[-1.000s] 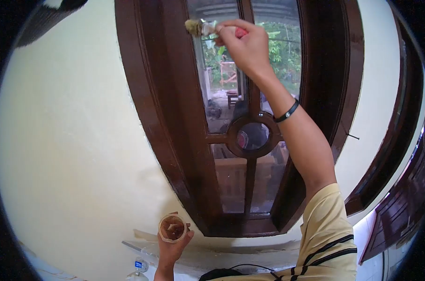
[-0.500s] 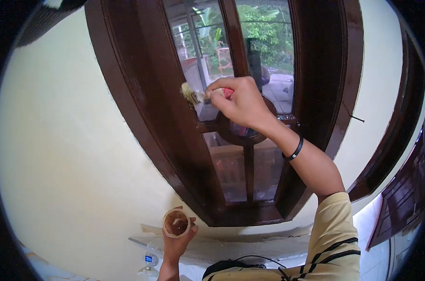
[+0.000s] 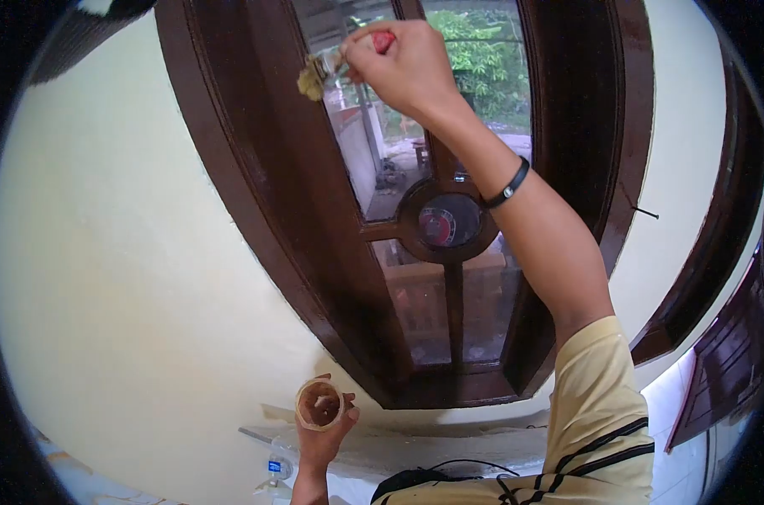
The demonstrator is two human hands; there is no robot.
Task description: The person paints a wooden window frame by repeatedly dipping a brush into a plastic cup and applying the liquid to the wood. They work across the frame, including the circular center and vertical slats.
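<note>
While our right hand (image 3: 403,63) reaches up, clenched around one paintbrush (image 3: 331,67), its bristles touch the dark brown window frame (image 3: 255,168) beside the glass. Only the red tip of the handle shows above our fingers; the rest is hidden in the grip. Our left hand (image 3: 323,438) is low, grasping one small cup (image 3: 319,404) from beneath, held upright near the frame's bottom corner; what it holds inside is hard to make out. We count one black band (image 3: 506,183) on the right wrist and one round medallion (image 3: 445,223) in the middle of the glazing bars. A second brown frame (image 3: 718,252) at right is cut off by the picture's edge.
</note>
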